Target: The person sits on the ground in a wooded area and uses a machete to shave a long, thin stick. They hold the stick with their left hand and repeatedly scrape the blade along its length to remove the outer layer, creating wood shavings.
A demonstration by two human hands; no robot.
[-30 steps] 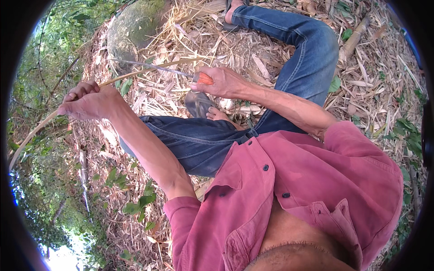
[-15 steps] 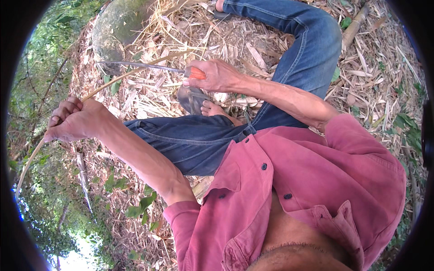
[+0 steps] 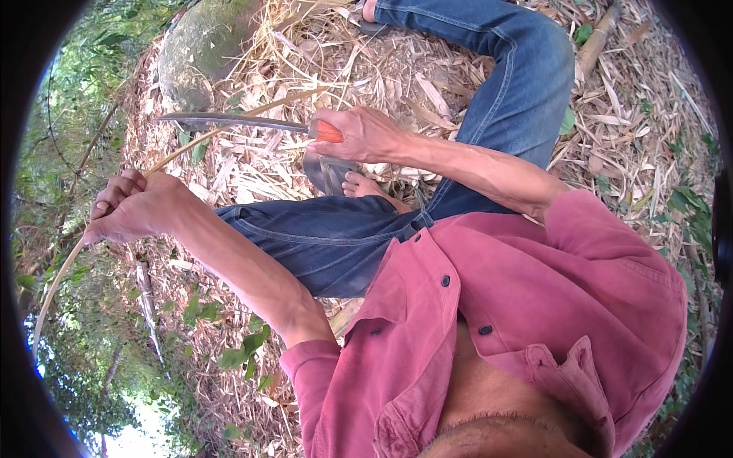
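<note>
My left hand [image 3: 141, 204] is closed round a long, thin strip of bamboo [image 3: 189, 145]. One end of the strip bends down at the far left, and the other reaches up and right past the blade. My right hand [image 3: 365, 134] grips a long knife [image 3: 229, 119] by its orange handle. Its blade points left and crosses the strip; I cannot tell whether the edge bites into it. Both hands are held in front of my bent legs in blue jeans [image 3: 313, 237].
A large mossy rock [image 3: 202, 53] stands at the upper left beside a heap of pale shavings [image 3: 294, 30]. Dry leaves and chips [image 3: 237, 164] cover the ground. A cut stalk [image 3: 599, 38] lies at the upper right, and green bushes [image 3: 69, 175] grow at the left.
The knife's blade has turned so its broad side shows more, and its tip has dropped slightly. My left hand has shifted a little right and down with the bamboo strip.
</note>
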